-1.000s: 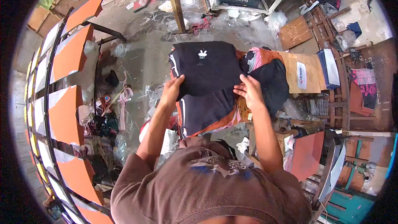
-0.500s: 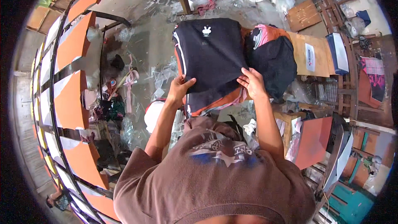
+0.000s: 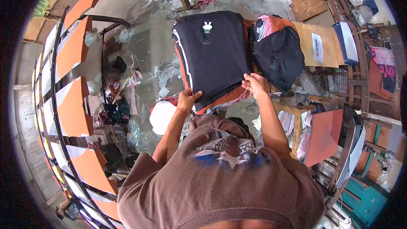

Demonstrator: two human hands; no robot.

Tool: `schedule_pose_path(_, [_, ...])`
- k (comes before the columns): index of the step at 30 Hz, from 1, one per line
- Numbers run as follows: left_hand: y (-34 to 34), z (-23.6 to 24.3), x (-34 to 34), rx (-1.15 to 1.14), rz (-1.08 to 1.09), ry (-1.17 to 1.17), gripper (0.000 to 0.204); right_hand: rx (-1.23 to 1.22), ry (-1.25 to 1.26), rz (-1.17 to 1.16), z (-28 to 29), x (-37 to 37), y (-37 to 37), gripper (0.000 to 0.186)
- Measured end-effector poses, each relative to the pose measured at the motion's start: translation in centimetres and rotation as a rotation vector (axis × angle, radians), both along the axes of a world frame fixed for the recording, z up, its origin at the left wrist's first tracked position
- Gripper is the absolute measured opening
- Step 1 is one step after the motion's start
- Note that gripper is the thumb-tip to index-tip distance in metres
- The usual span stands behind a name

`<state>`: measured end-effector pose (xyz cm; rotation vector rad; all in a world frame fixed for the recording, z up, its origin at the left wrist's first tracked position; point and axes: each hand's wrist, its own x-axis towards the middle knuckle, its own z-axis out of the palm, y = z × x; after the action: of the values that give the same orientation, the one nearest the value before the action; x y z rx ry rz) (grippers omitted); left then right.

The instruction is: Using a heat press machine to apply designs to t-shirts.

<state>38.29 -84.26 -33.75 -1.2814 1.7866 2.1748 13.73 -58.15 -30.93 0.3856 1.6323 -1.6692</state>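
A black shirt (image 3: 216,55) with a white rabbit print (image 3: 207,26) lies over the top of a pile of clothes, its near hem drawn down toward the wearer between two bare hands. The left hand (image 3: 189,99) pinches the hem at its near left corner, thumb above; the right hand (image 3: 255,85) nips the near right edge between thumb and fingers. A second ago the hem stood farther up the pile, with dark, striped cloth bare below it; now the shirt covers most of that, and its front looks smoother. The change suggests the spreading of this layer is nearly complete, though both hands remain on the cloth. Under it, orange cloth (image 3: 181,65) and a white stripe show along the left side. Just to the right sits a bundle (image 3: 277,57) of black cloth, with pink and orange at its far end, beside a wooden board (image 3: 303,53). Farther out, plastic scraps (image 3: 166,74) litter the floor (image 3: 146,53), and orange panels (image 3: 75,108) hang on a dark rack (image 3: 54,97) at left.
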Motion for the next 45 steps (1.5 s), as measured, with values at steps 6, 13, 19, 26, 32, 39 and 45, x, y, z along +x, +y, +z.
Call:
schedule_pose_path(6, [0.4,0.2,1.0,-0.056,0.019,0.014,0.019,0.012,0.012,-0.006,-0.6,0.4,0.1,0.019])
schedule_pose_path(13, [0.7,-1.6,1.6,-0.277,-0.013,-0.113,0.03,0.177,0.068,0.063,-2.9,1.4,-0.4,0.02])
schedule_pose_path(19, [0.6,0.2,1.3,-0.458,-0.161,-0.247,0.04,0.328,0.228,0.163,-3.3,1.4,-0.6,0.03])
schedule_pose_path(26, [1.3,5.0,-0.3,-1.123,-0.444,0.083,0.101,0.602,1.26,0.262,0.5,2.7,-1.7,0.072])
schedule_pose_path(32, [1.3,4.0,-1.5,-1.2,-0.792,0.161,0.072,0.547,1.157,0.718,1.2,4.1,-1.5,0.063])
schedule_pose_path(39, [0.8,4.3,-3.1,-1.184,-0.611,0.281,0.035,0.436,0.976,0.5,0.0,4.5,1.6,0.048])
schedule_pose_path(45, [3.5,7.0,-12.9,-1.106,-0.543,0.294,0.04,0.492,0.796,0.284,-2.3,4.8,7.1,0.032])
